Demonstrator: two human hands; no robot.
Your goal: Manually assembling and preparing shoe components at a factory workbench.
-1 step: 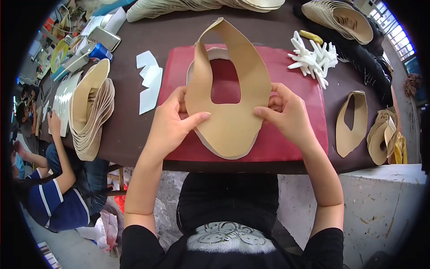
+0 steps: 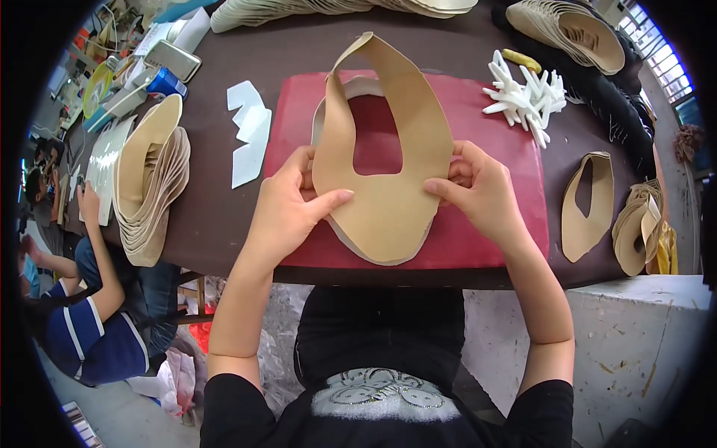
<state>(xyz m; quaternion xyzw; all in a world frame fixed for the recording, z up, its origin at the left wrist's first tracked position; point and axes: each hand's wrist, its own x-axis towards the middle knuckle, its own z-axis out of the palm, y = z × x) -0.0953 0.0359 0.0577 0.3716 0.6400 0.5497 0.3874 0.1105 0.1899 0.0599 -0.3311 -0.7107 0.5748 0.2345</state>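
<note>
Between my hands is a tan shoe upper (image 2: 385, 213), its rounded toe toward me and its joined heel end standing up at the far side. A paler layer shows along its edge and inside the opening. My left hand (image 2: 295, 205) grips the left side, thumb on top and fingers underneath. On the right side my right hand (image 2: 478, 187) pinches the edge the same way, thumb on the tan face. The upper is over a red mat (image 2: 489, 231), which shows through its opening.
Stacked tan uppers (image 2: 153, 194) stand at left, beside white zigzag pieces (image 2: 250, 134). White finger-like pieces (image 2: 526, 97) lie at the mat's far right. A single upper (image 2: 588, 209) and another stack (image 2: 635, 235) sit at right. A co-worker (image 2: 97, 321) is at far left.
</note>
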